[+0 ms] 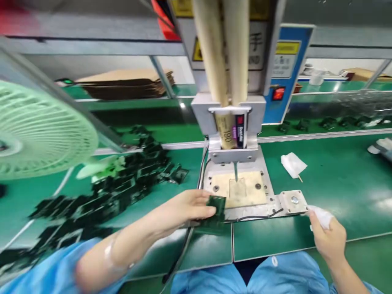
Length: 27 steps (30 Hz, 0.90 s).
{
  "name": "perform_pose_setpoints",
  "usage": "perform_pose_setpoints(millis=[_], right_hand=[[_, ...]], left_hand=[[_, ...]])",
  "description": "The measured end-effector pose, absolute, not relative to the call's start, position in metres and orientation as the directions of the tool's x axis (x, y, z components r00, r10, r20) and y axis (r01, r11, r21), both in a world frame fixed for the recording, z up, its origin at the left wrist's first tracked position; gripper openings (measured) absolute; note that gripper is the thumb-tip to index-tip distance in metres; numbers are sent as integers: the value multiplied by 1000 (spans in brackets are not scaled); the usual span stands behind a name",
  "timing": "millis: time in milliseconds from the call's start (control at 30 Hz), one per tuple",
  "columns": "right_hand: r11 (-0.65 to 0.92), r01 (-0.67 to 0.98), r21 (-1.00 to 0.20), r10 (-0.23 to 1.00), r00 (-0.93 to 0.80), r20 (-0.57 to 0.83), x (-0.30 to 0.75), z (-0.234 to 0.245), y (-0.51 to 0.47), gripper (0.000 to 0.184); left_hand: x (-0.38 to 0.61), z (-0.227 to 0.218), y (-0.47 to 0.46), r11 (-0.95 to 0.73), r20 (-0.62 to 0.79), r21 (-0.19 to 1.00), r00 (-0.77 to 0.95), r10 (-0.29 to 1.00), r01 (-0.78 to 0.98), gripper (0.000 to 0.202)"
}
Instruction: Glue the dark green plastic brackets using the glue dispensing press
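Note:
My left hand [197,208] is closed on a thin, dark green square piece [218,206], possibly a circuit board, gripping its left edge. It sits at the front left edge of a beige fixture plate [220,179] with a shallow square recess. Above that recess points the nozzle [235,170] of a twin glue cartridge [230,130] clamped in the dispenser. My right hand [332,237] is closed on a crumpled white wipe [322,216], right beside a metal block with a round button [294,201].
Many dark frame-like parts [134,171] lie in rows at left, behind a green fan [45,130]. A white wipe with a thin stick [293,165] rests right of the dispenser. A blue control box [288,73] and stacked cardboard [125,83] stand farther back. Cables run beside the fixture.

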State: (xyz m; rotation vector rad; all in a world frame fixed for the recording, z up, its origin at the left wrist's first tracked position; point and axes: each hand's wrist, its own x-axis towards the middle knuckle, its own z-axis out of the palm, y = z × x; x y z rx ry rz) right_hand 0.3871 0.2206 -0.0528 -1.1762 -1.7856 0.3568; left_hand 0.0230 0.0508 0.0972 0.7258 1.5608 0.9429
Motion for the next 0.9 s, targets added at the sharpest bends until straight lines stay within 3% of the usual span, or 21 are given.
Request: perform_pose_setpoints(millis=[67, 133, 300, 400, 533, 600, 733, 800, 900], right_hand=[[469, 577, -669, 846, -76, 527, 388, -55, 221, 51], [459, 572, -680, 849, -56, 526, 388, -55, 220, 56], [481, 552, -681, 838, -60, 543, 386, -53, 219, 55], [481, 542, -689, 839, -58, 541, 385, -52, 218, 53], [438, 534, -724, 867, -39, 496, 384, -52, 218, 55], [391, 546, -741, 887, -7, 463, 384, -52, 216, 58], [213, 534, -818, 950, 84, 302, 387, -49, 215, 61], [71, 548, -833, 981, 111, 157, 389, -44, 220, 62], [-104, 590, -801, 990, 137, -28, 387, -34, 234, 66]], left_hand=[[34, 87, 65, 519, -539, 841, -149, 829, -153, 66], [39, 80, 84, 465, -488, 864, -96, 867, -194, 63], [36, 65, 116, 323, -337, 935, -79, 938, -148, 63], [32, 50, 121, 213, -201, 975, -149, 968, 66, 69], [35, 38, 120, 105, -55, 927, -146, 988, 360, 66], [37, 39, 116, 108, -34, 863, -157, 987, 493, 65], [34, 54, 98, 132, 94, 635, -246, 965, 761, 97], [28, 60, 79, 135, 217, 604, -325, 920, 785, 88], [17, 58, 44, 243, 285, 703, -578, 764, 669, 49]])
